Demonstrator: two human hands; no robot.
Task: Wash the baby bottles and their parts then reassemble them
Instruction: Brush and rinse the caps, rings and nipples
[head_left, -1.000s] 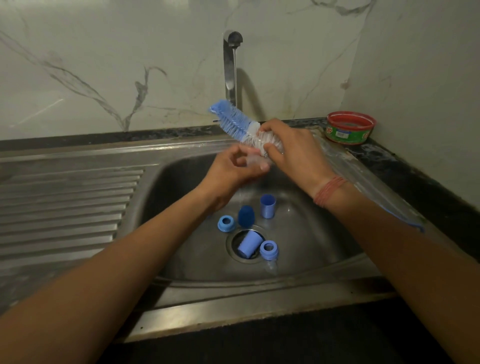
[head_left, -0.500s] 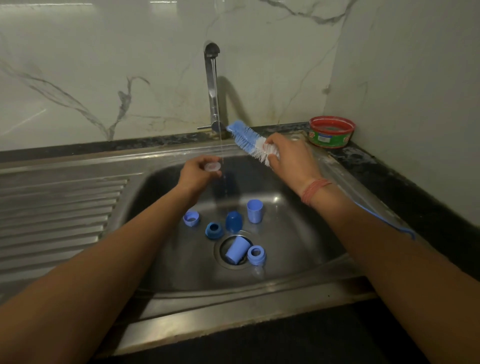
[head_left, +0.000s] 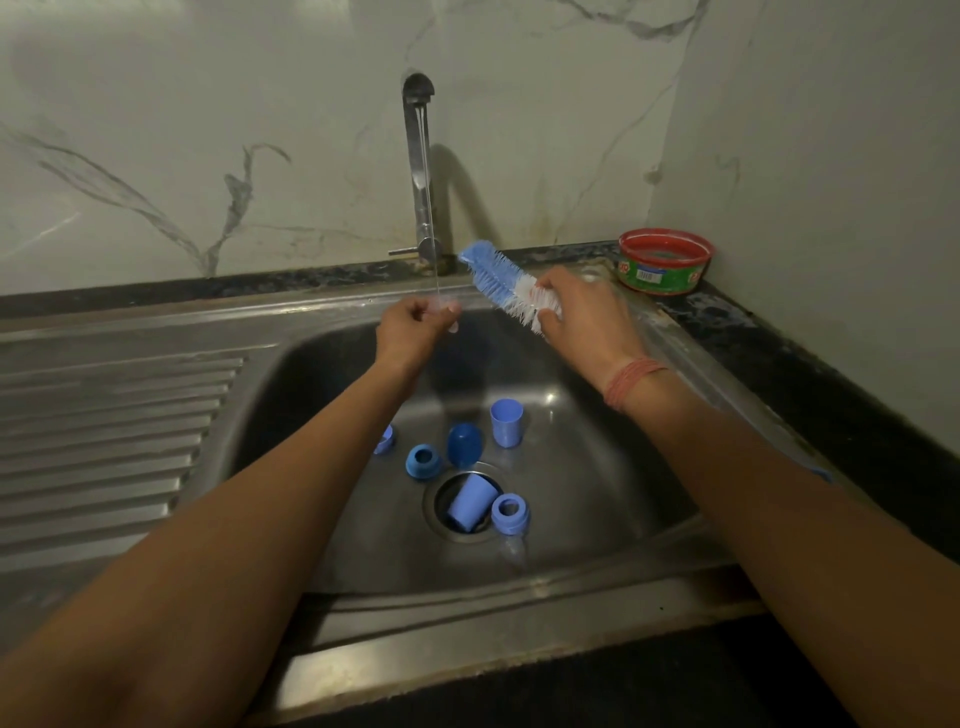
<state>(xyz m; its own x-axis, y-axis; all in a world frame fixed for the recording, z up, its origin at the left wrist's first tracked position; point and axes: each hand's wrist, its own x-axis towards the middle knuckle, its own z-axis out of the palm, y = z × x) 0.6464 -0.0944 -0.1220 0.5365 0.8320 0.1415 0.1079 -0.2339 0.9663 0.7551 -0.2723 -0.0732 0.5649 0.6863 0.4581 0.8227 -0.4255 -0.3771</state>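
A small clear teat (head_left: 447, 312) is pinched by the left hand (head_left: 415, 327) under the tap (head_left: 418, 166) stream for rinsing. The bottle brush (head_left: 506, 283) is gripped clear by the right hand (head_left: 582, 317); blue parts (head_left: 506, 421) lie in the sink (head_left: 623, 467).

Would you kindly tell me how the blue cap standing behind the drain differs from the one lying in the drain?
The standing cap is upright on the sink floor, mouth up; the lying cap is tipped on its side.
The standing cap sits clear of the drain; the lying cap rests inside it.
The standing cap stands alone; the lying cap lies beside a blue ring.
Both are light blue, tapered cups of similar size.
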